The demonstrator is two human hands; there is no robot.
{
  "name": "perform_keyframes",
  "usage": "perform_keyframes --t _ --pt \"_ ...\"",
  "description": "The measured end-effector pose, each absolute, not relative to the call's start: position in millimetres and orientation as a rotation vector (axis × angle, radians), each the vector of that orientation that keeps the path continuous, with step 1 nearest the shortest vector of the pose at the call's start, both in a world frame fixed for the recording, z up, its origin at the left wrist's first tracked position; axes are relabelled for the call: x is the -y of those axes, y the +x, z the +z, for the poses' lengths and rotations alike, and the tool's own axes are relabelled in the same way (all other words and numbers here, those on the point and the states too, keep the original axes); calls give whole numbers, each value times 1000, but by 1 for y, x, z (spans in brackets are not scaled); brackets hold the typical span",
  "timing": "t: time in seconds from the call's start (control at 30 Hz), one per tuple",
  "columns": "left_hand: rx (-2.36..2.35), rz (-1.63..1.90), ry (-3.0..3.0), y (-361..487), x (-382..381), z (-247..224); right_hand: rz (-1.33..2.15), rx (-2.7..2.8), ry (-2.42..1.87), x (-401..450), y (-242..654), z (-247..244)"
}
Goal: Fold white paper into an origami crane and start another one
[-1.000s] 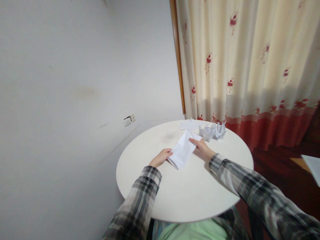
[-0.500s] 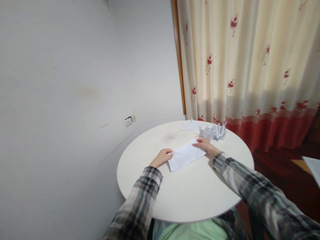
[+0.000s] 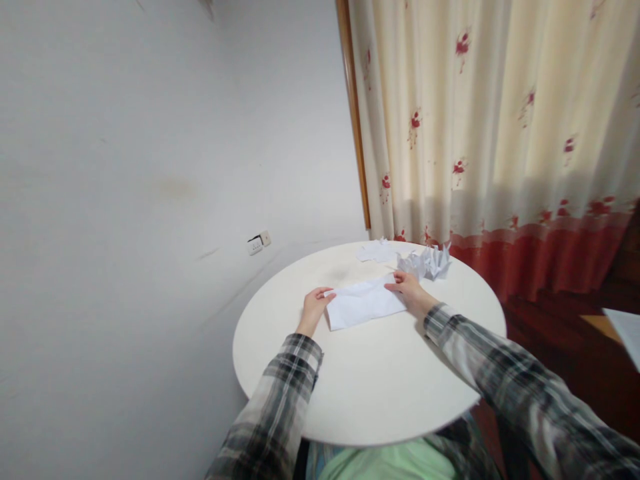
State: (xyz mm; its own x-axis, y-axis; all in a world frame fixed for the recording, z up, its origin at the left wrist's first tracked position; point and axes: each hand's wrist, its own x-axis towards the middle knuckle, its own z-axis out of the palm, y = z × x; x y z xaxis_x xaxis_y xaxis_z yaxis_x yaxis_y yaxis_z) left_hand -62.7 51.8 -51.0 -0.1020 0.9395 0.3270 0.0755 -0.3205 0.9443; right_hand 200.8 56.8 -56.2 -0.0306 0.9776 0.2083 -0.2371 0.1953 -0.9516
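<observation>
A white sheet of paper (image 3: 364, 304), folded into a long rectangle, lies between my hands over the round white table (image 3: 385, 387). My left hand (image 3: 315, 308) pinches its upper left corner between thumb and fingers. At the right end, my right hand (image 3: 407, 291) grips the upper edge, thumb on the face of the paper. Just beyond my right hand stand several folded white paper shapes (image 3: 425, 262) with pointed tips, bunched together.
Flat white paper pieces (image 3: 376, 251) lie at the table's far edge. A pale wall with a socket (image 3: 255, 246) borders the table on the left. Behind it hangs a cream and red curtain (image 3: 480, 133). At the far right, another white sheet (image 3: 625, 330) shows.
My left hand has moved up and slightly left, turning the folded paper so that it lies more level. My right hand has stayed nearly in place.
</observation>
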Motion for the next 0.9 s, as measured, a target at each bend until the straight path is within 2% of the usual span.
perform_keyframes --t 0.17,0.9 --pt "-1158 1474 1488 -62 -52 -52 1052 1285 -886 -60 204 -56" --pt "-1121 1445 1482 -57 -40 -41 973 1180 -927 -60 200 -60"
